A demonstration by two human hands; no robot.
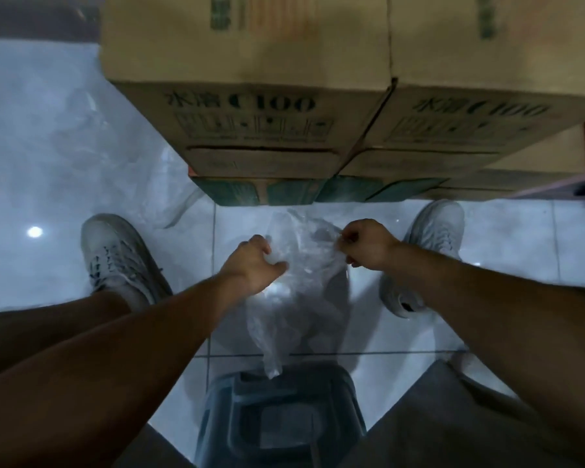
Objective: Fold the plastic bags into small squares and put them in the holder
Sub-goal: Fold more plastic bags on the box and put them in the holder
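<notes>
From the head camera, looking straight down, the person sits on a dark plastic stool (277, 417) with a shoe planted either side, and holds a clear plastic bag (298, 298) up off the tiled floor (504, 238). The left hand (254, 261) has its grip curled round one side of the bag's upper edge. The right hand (365, 244) pinches the other side, I'd say to pull the film taut and flat before a first fold. The bag hangs between the knees, its lower end trailing towards the stool's front edge. Stacked cartons (250, 113) stand just ahead. Faint crumpled plastic (81, 136) lies on the floor by their left side, probably more bags waiting. I see no holder.
</notes>
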